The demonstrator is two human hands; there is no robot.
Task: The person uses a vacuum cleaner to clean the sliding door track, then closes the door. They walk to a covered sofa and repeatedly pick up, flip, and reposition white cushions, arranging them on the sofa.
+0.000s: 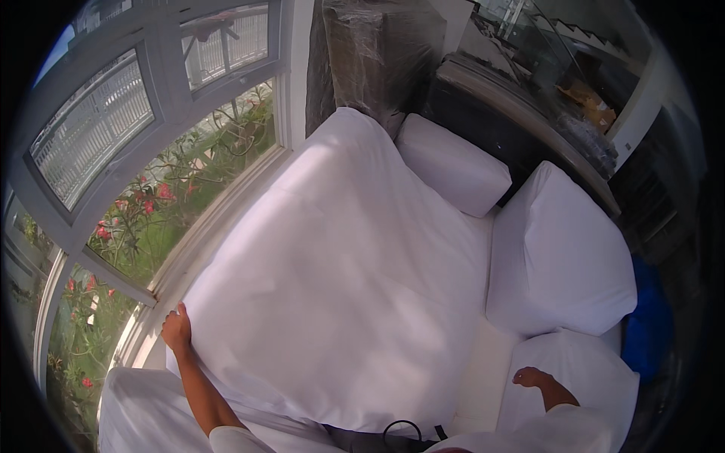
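A big piece covered in white fabric (340, 266) fills the middle of the view, its cloth lightly creased. My left hand (177, 329) is at its left corner near the window, thumb pointing up; the fingers seem to hold the cover's edge, partly hidden. On the right, my right hand (527, 376) is curled above a white-covered block (589, 368); nothing shows clearly in it, and whether it touches the cloth cannot be told. Farther up stand a larger white-covered block (578, 255) and a smaller one (453, 164). Another white cover (147, 407) lies at the lower left.
Windows with a grey frame (164, 73) line the left side, with a sill (226, 192) beside the big piece. Behind stand a plastic-wrapped item (379, 56) and a dark wrapped panel (498, 113). A blue bag-like thing (648, 317) is at the right, a glass-sided staircase (549, 39) beyond.
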